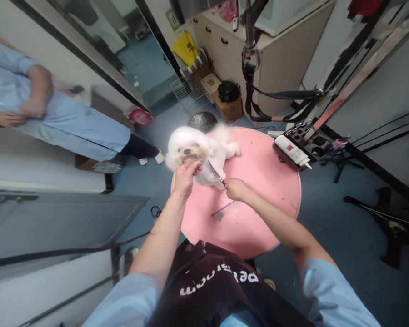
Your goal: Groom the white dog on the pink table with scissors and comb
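Note:
A fluffy white dog (pixel 209 150) rests on the round pink table (pixel 259 218), its face turned toward me. My left hand (pixel 185 176) is closed at its chin, fingertips pinching the fur below the mouth. In my right hand (pixel 236 188) is a pair of scissors (pixel 216 173), its blades slanting up and left in front of the dog's chest, the tips short of my left fingers. Whether the blades are parted I cannot make out. A comb (pixel 223 210) with a purplish spine lies on the tabletop below the scissors, near my right wrist.
At the table's right edge, a holder (pixel 310 141) carries a white bottle (pixel 291 151). Black straps (pixel 282 95) hang above the far side. A person in a blue coat (pixel 85 122) stands at left. Boxes (pixel 229 109) and a wire rack (pixel 191 93) sit behind the table.

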The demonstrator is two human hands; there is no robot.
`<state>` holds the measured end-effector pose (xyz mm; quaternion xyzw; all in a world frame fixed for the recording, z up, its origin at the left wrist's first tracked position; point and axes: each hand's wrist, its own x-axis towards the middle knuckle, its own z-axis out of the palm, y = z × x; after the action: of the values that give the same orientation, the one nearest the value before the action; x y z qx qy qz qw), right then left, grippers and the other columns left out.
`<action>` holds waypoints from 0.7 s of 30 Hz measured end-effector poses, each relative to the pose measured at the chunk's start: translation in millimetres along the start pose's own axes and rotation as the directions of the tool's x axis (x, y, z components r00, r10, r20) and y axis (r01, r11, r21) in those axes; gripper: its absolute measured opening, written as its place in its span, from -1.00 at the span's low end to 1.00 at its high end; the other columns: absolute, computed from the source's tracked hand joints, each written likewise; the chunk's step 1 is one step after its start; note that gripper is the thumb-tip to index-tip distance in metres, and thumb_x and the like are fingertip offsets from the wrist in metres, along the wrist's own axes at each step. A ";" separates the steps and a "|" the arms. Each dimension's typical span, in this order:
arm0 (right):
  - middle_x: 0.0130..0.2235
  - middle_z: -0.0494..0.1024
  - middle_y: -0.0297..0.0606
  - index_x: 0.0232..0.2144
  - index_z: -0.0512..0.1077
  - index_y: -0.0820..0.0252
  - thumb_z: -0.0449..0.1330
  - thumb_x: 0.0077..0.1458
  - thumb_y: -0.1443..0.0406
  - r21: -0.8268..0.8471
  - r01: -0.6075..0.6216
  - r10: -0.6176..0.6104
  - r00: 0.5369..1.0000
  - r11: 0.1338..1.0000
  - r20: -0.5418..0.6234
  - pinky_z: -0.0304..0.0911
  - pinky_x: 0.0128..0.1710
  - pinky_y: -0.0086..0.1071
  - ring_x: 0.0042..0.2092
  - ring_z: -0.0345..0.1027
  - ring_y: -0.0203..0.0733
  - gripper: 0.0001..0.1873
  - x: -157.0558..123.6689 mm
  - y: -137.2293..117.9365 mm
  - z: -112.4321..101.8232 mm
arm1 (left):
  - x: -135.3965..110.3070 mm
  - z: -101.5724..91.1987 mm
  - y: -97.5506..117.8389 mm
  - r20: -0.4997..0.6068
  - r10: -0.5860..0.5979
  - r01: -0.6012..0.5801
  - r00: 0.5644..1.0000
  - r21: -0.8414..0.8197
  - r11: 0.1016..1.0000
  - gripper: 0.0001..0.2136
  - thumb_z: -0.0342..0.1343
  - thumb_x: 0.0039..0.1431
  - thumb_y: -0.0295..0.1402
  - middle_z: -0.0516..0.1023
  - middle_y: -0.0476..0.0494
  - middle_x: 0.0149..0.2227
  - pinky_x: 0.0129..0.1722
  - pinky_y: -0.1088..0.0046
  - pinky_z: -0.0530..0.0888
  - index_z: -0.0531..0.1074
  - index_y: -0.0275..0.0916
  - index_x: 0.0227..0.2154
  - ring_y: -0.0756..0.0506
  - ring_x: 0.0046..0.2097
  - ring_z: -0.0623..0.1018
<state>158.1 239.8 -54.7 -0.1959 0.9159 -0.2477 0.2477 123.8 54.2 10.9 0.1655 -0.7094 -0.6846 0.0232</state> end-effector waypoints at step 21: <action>-0.13 0.60 -0.13 -0.06 0.40 0.18 0.20 0.06 0.33 -0.046 0.043 -0.042 0.999 0.998 0.025 0.24 -0.28 -0.38 -0.12 0.49 -0.03 -0.65 7.8 0.7 -16.3 | 0.1 -10.5 5.0 -0.019 0.046 -0.046 0.999 -0.011 0.999 -0.74 0.22 -0.16 -0.18 0.51 -0.15 -0.48 -0.43 0.52 0.24 0.51 -0.32 -0.51 0.01 -0.42 0.41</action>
<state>142.7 242.4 -45.5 -0.2240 0.9140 -0.2292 0.2489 125.4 44.1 16.4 0.1552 -0.7089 -0.6865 0.0465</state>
